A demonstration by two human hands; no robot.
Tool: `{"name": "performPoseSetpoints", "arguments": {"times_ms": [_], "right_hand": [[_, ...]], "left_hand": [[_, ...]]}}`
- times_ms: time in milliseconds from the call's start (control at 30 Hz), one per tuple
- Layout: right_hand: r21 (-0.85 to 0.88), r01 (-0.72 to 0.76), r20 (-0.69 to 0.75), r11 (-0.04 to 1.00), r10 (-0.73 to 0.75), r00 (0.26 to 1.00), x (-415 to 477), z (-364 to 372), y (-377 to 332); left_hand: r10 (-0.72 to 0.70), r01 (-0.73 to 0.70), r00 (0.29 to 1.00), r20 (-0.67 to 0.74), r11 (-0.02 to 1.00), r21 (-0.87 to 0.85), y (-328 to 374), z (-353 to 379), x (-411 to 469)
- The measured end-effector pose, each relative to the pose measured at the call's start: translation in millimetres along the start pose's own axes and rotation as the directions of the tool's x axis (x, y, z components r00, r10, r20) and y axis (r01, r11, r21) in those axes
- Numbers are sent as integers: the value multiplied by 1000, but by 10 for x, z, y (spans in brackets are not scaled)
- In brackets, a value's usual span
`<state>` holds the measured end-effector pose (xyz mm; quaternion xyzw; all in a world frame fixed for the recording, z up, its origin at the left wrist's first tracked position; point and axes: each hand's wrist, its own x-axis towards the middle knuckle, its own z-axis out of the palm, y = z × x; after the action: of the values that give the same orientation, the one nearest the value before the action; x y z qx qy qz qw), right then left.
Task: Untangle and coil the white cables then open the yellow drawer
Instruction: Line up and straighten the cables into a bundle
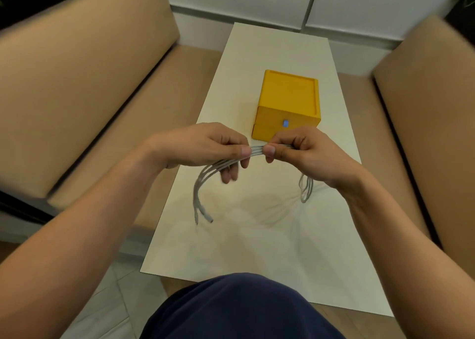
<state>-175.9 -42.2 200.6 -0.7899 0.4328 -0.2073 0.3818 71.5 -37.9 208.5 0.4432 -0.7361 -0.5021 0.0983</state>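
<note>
A bundle of white cables (257, 150) is held above the white table (257, 248). My left hand (205, 146) pinches the bundle on its left side and my right hand (303, 148) pinches it on the right, thumbs close together. Loose cable ends with plugs hang down below the left hand, and a short loop hangs below the right wrist. The yellow drawer box (288, 102) stands just behind my hands; its drawer front, with a small blue handle (285, 123), looks closed.
Tan sofa cushions (77, 81) flank the narrow table on both sides. A white wall panel runs along the far end. My knee in dark blue cloth (236, 310) fills the bottom of the view.
</note>
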Motion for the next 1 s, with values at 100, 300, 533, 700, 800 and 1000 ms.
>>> {"name": "performPoseSetpoints", "arguments": {"times_ms": [100,300,533,700,800,1000], "right_hand": [[-11,-16,-8,1000,16,1000,2,9,-46],[-46,-47,2,998,47,999,14,37,-62],[118,-71,163,990,51,985,12,-8,-89],[127,-129,201,984,102,974,14,-33,12],[78,-102,122,992,92,988,31,21,34],[56,-123,-24,991,124,992,38,69,-21]], "left_hand": [[53,-52,999,3,986,-157,-37,1,59],[110,-118,991,-71,986,-119,-111,106,131],[160,-166,986,-57,979,-119,-127,30,58],[105,-115,991,-83,984,-133,-188,-64,-3],[65,-83,991,-114,983,-164,-204,-111,-10],[51,-68,988,-147,991,-113,-216,-142,-10]]}}
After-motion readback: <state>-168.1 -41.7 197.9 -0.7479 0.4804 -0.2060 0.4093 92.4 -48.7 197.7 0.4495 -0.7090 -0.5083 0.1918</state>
